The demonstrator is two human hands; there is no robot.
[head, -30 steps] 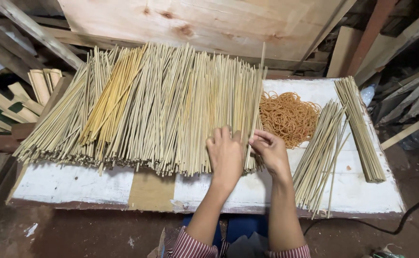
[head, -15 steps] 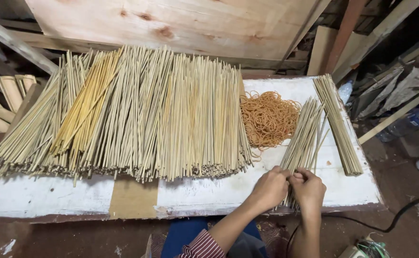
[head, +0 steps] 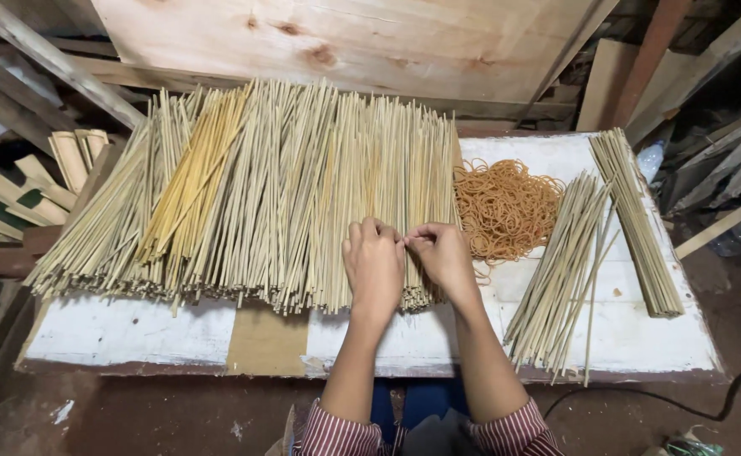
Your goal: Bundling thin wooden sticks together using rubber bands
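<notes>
A cluttered workshop corner, a plywood sheet [head: 345, 42] leaning behind a white-painted table [head: 125, 329] — most of its top covered by a broad spread of thin bamboo sticks [head: 244, 186]. Both hands rest on the near right edge of that spread. The left hand [head: 374, 266] is curled, fingers bent down onto the sticks; the right hand [head: 442, 257] is just beside it, fingertips pinched toward the left's — what, if anything, they grip cannot be told. Right of the hands lies a heap of orange rubber bands [head: 505, 207], then a loose bundle of sticks [head: 560, 270], then a tighter bundle [head: 636, 219] near the table's right edge
</notes>
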